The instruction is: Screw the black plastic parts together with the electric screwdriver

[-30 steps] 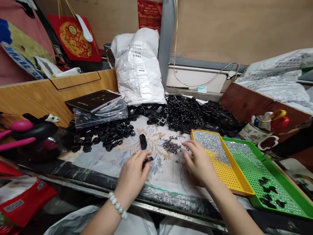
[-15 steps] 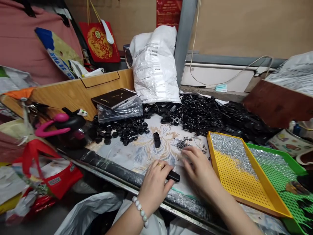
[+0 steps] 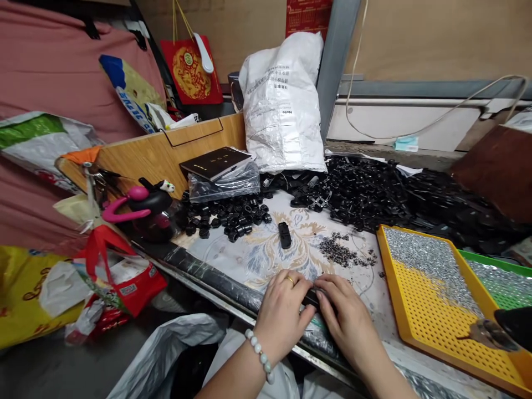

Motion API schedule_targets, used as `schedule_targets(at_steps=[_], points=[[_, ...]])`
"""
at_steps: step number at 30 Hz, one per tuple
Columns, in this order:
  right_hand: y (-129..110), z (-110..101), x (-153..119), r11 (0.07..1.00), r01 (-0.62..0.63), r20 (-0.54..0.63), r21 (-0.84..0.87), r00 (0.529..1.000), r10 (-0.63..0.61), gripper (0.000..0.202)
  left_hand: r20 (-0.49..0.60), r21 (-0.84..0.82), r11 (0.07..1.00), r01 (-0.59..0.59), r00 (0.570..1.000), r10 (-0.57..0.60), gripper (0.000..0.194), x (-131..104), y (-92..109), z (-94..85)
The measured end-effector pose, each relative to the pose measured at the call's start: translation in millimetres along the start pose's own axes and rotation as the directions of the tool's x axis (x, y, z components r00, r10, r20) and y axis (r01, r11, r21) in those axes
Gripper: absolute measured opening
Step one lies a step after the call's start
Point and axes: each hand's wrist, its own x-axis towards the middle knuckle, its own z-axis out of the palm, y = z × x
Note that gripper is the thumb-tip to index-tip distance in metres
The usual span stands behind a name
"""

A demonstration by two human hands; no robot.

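R hand (image 3: 348,311) moved in by L hand (image 3: 281,311), both gripping blk pc (image 3: 311,298), mostly hidden.

Open desk (image 3: 220,266), front left! Left hand (image 3: 285,305), right hand (image 3: 349,310) crowd the near edge; yellow tray (image 3: 432,299) right, black heap (image 3: 366,194) behind.

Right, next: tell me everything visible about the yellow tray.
The yellow tray is rectangular and plastic-looking, with raised walls and a floor pierced by rows of holes. It lies open side up, slanted, at the right of the table. Small silvery bits cover its far part; much of the floor is bare. A green tray sits beside it; a dark object overlaps its near right end in view, contact unclear. The right hand is apart from it.
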Motion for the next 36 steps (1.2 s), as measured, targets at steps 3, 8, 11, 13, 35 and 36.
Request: schedule_targets(at_steps=[3,8,11,13,35,36], points=[[-1.3,0.4,-0.4,1.0,0.0,-0.005,-0.004,1.0,0.0,0.016,0.005,0.002,1.0,-0.004,1.0,0.004,0.027,0.0,-0.3,-0.1],[-3.3,-0.8,0.7,1.0,0.005,-0.012,-0.011,1.0,-0.005,0.016,0.007,0.009,1.0,-0.005,1.0,0.005,0.027,0.4,0.0,-0.9],[-3.9,-1.4,0.7,1.0,0.017,-0.02,-0.016,1.0,-0.017,0.016,0.008,0.01,1.0,0.001,1.0,-0.001,0.027,0.5,0.4,-0.4],[-3.7,-1.3,0.1,1.0,0.017,-0.017,-0.013,1.0,-0.017,0.016,0.012,0.009,1.0,0.005,1.0,-0.005,0.027,0.4,0.7,0.1],[-4.5,-2.0,-0.1,1.0,-0.001,0.006,-0.005,1.0,0.001,0.016,0.009,0.006,1.0,0.004,1.0,-0.004,0.027,1.8,1.8,1.3],[-4.6,-2.2,0.2,1.0,0.006,0.012,-0.004,1.0,-0.006,0.016,0.008,0.003,1.0,0.001,1.0,-0.001,0.027,2.4,1.4,1.9]])
